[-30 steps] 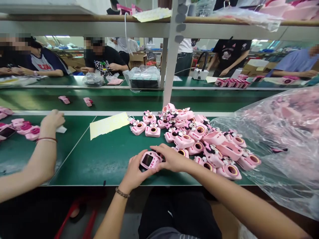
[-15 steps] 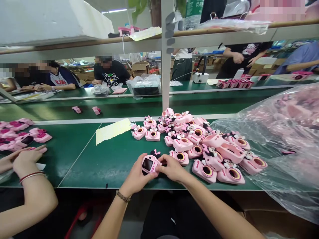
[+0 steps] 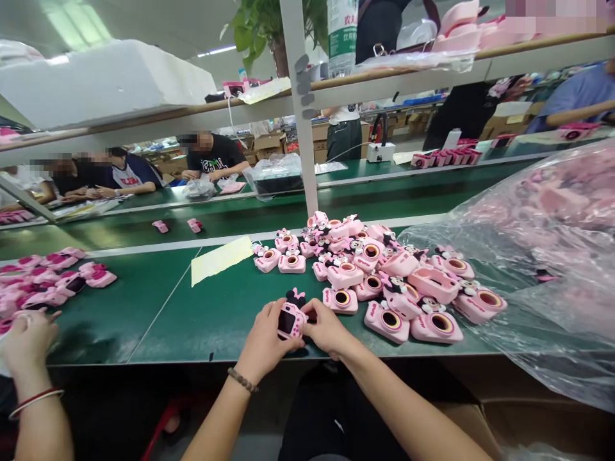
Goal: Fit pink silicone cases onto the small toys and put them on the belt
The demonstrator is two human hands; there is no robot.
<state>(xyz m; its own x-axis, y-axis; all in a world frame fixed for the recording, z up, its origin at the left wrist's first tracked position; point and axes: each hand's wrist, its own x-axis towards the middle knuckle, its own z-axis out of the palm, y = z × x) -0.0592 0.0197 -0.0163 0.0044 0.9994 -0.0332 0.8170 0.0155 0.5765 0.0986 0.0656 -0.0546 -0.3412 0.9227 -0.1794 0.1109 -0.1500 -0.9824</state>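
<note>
A small pink toy camera (image 3: 291,320) with a dark screen, small buttons and a black-eared pink bow on top is held upright between my hands, its screen facing me. My left hand (image 3: 264,336) is wrapped round its left side and lower edge. With bent fingers, my right hand (image 3: 327,325) grips its right side beside the buttons. Right of my hands lies a heap of pink camera covers (image 3: 368,282) with round lens openings and mouse figures.
A clear plastic bag (image 3: 542,224) of pink parts fills the right side. A yellow paper (image 3: 221,259) lies beyond my hands. At left, a co-worker's hand (image 3: 31,339) is beside piled pink cameras (image 3: 57,282). A white post (image 3: 303,128) rises beyond the heap.
The view has shifted and tilted. The toy camera is turned more upright between my hands, still held by both. The co-worker's hand at left has moved left, off the nearer pink cameras.
</note>
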